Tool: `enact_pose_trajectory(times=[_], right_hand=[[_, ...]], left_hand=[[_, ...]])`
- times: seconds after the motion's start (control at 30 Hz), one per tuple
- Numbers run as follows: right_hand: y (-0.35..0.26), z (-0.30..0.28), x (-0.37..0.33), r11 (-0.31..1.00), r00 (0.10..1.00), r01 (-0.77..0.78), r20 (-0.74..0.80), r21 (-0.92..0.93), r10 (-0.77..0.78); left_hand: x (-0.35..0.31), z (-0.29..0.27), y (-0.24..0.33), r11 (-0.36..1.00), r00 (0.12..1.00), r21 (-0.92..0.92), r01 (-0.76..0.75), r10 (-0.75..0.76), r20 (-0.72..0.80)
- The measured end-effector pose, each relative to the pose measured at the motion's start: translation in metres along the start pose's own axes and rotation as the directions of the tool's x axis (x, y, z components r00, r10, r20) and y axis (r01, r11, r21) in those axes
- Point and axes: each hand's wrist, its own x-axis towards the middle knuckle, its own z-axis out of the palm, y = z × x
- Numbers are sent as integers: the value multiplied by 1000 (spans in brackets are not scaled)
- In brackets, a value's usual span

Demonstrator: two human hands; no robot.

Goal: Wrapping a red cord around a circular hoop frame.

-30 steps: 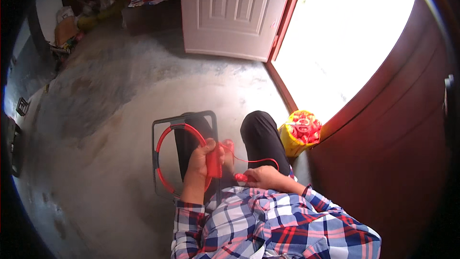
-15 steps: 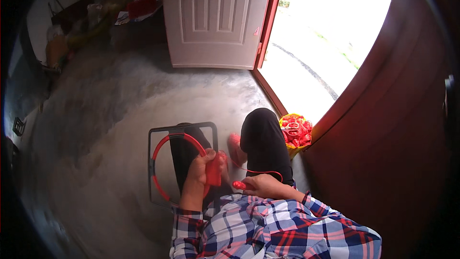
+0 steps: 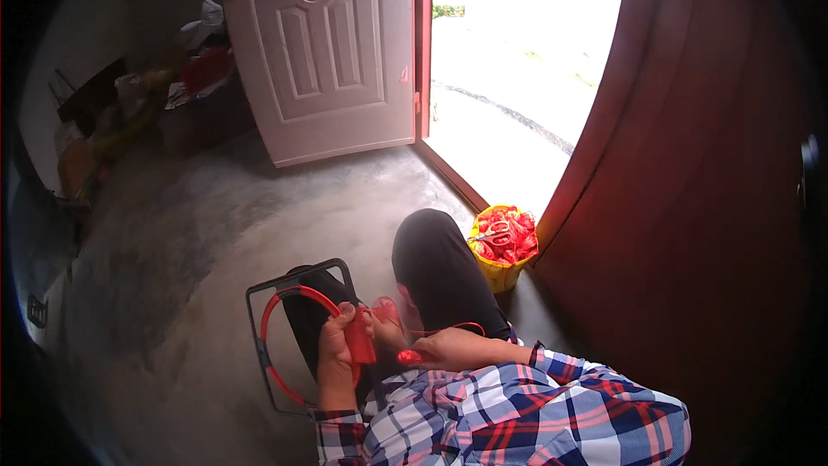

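Note:
My left hand [image 3: 334,347] is closed around the lower right of a red ring [image 3: 269,371] set in a dark rectangular frame [image 3: 256,328]. A flat red piece [image 3: 362,341] hangs beside its fingers; how it joins the ring is hidden. My right hand [image 3: 461,349] is held low at my lap, closed on a small wound bundle of red cord [image 3: 409,356]. From near the flat piece, a thin red cord [image 3: 470,324] loops over to the right hand. The frame leans against my left leg [image 3: 302,324].
By the doorway at right stands a yellow bucket [image 3: 498,278] full of red bundles [image 3: 520,226], with scissors [image 3: 498,231] on top. A panelled door [image 3: 332,52] stands ajar at the back. Bags and other clutter [image 3: 203,73] lie far left. A dark red panel [image 3: 690,164] rises at right.
My view has swung to the right and up, so the door and bucket sit further left in the picture. Both hands keep their holds, about as far apart as before.

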Motion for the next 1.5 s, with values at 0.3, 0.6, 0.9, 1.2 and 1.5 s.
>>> enact_pose_trajectory(times=[0.3,0.6,0.9,1.2,1.5], right_hand=[[2,-2,-1,996,997,-80,-2,-26,80],[-1,-4,5,993,993,-104,54,62,101],[14,-3,4,966,972,-233,71,116,226],[22,2,9,979,991,-134,6,155,134],[27,3,9,968,991,-133,8,211,134]], left_hand=[[1,6,4,998,996,55,6,-11,84],[-16,27,2,997,997,59,41,-45,69],[-42,50,5,998,998,56,-25,28,-48],[-49,52,7,998,998,56,-32,35,-50],[-61,55,13,995,990,56,-86,92,-105]])
